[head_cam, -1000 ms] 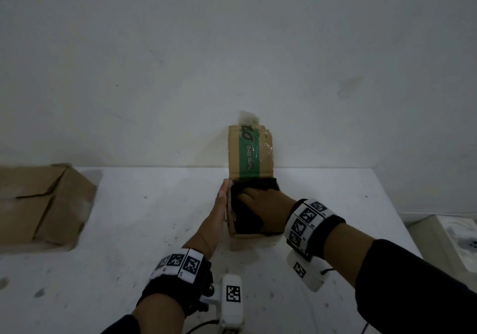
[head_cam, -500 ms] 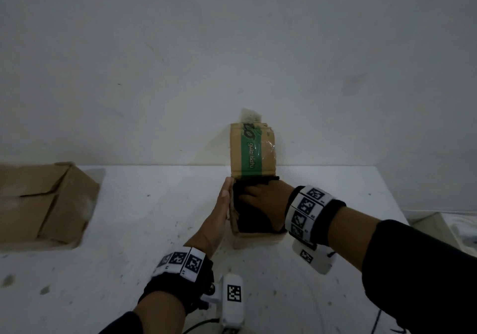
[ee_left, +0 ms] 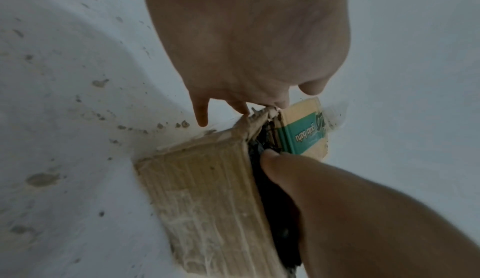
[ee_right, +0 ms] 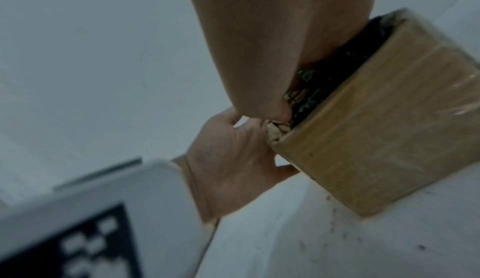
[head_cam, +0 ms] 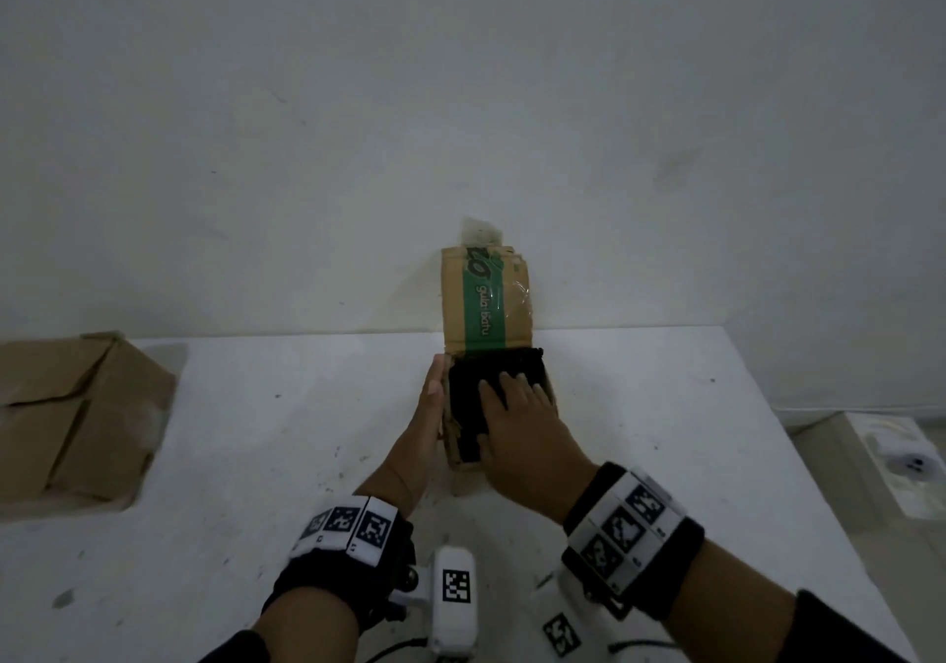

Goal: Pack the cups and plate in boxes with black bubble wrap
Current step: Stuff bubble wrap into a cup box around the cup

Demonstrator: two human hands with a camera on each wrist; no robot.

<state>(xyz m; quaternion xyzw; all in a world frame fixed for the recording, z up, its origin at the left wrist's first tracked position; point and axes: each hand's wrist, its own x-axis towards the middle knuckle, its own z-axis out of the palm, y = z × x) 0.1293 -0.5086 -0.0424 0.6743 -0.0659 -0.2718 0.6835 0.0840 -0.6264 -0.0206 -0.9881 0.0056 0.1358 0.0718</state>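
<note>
A small cardboard box stands on the white table, its green-striped lid upright against the wall. Black bubble wrap fills the box; what it covers is hidden. My left hand lies flat against the box's left wall, fingers straight. My right hand presses palm-down on the wrap, fingers pointing toward the lid. The left wrist view shows the box side, the wrap and my right hand's thumb at the box edge. In the right wrist view the right hand covers the box.
A larger brown cardboard box lies at the table's left edge. A white box-like object sits low beyond the table's right edge. The wall runs right behind the small box.
My right wrist has swung toward me, so its fingers now point away toward the lid instead of leftward across the box. The left hand has stayed against the box's side.
</note>
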